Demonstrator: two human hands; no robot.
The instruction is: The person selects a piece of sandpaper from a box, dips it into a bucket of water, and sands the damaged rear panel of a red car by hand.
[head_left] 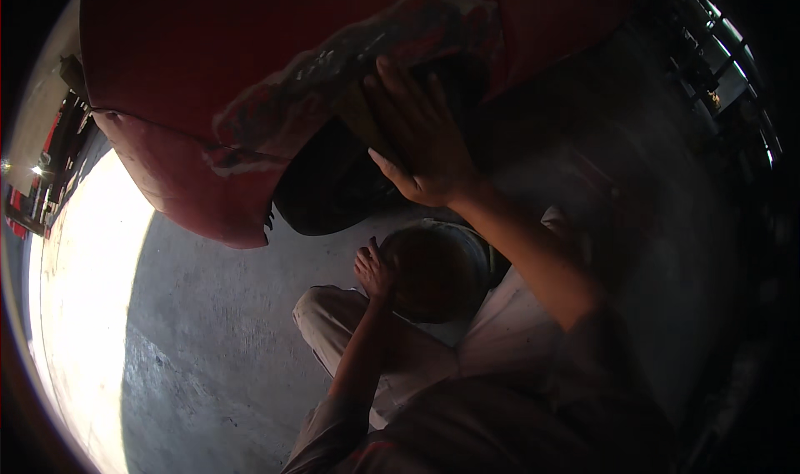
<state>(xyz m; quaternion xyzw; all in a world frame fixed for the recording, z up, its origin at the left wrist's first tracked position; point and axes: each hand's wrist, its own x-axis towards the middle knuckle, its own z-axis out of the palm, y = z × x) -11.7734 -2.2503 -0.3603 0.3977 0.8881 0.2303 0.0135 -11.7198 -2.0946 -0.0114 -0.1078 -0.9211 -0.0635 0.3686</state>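
My right hand (421, 145) is raised against the edge of a car's wheel arch, fingers stretched and thumb apart. Under its palm and fingers is a flat, dark brownish pad (357, 111), pressed to the red car body (200, 49); its exact kind is hard to make out. Around it runs a long grey, scuffed patch (292, 86) of bare or filled paint. My left hand (374, 270) is low between my knees, its fingers curled at the rim of a round, dark bucket (477, 261). The bucket's brownish inside is too dim to read.
A black tyre (325, 190) stands in the wheel arch, close below my right hand. The red bumper (192, 190) ends in a jagged edge at left. Grey concrete floor (217, 332) lies around, with bright sunlit ground (83, 307) far left. My bent legs flank the bucket.
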